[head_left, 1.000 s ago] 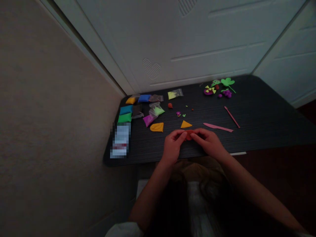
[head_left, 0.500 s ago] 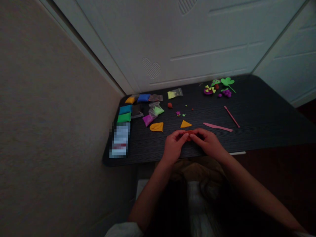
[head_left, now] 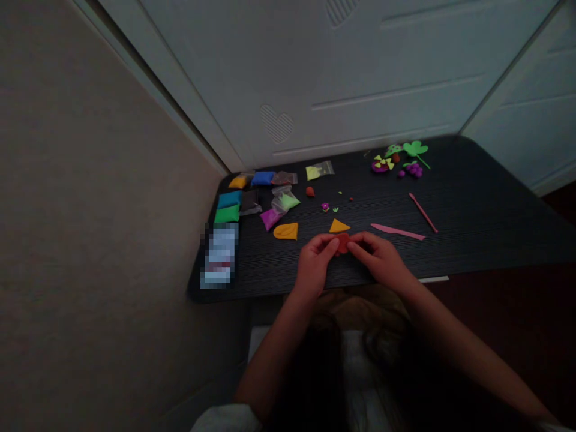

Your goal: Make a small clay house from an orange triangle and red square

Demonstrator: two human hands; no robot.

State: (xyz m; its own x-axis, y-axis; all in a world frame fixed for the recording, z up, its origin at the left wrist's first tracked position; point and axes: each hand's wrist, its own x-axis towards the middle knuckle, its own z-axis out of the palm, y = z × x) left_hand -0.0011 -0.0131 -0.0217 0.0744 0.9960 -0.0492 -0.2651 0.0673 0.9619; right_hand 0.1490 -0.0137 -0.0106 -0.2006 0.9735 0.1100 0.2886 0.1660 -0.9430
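Observation:
Between my two hands is a flattened piece of red modelling clay [head_left: 343, 243], roundish in outline. My left hand [head_left: 316, 257] pinches its left edge between thumb and fingers. On the other side my right hand [head_left: 376, 254] grips the right edge the same way. Just beyond the fingertips lies a flat orange clay triangle [head_left: 339, 226]. A larger orange clay piece [head_left: 286, 231] with a rounded end rests to the left. A pink plastic knife [head_left: 398, 232] lies beyond my right hand, and a thin pink modelling stick [head_left: 423, 213] is farther right.
Bags of coloured clay, among them a blue one [head_left: 263, 178] and a green one [head_left: 227, 213], cover the table's left part. A blurred phone [head_left: 220, 255] lies at the front left. Finished clay shapes, including a green clover [head_left: 414, 149] and purple balls [head_left: 414, 170], sit at the back right.
My thumbs have drawn apart, and more of the red clay's flat face shows between them. The hands stay in nearly the same place; the things on the table have not moved.

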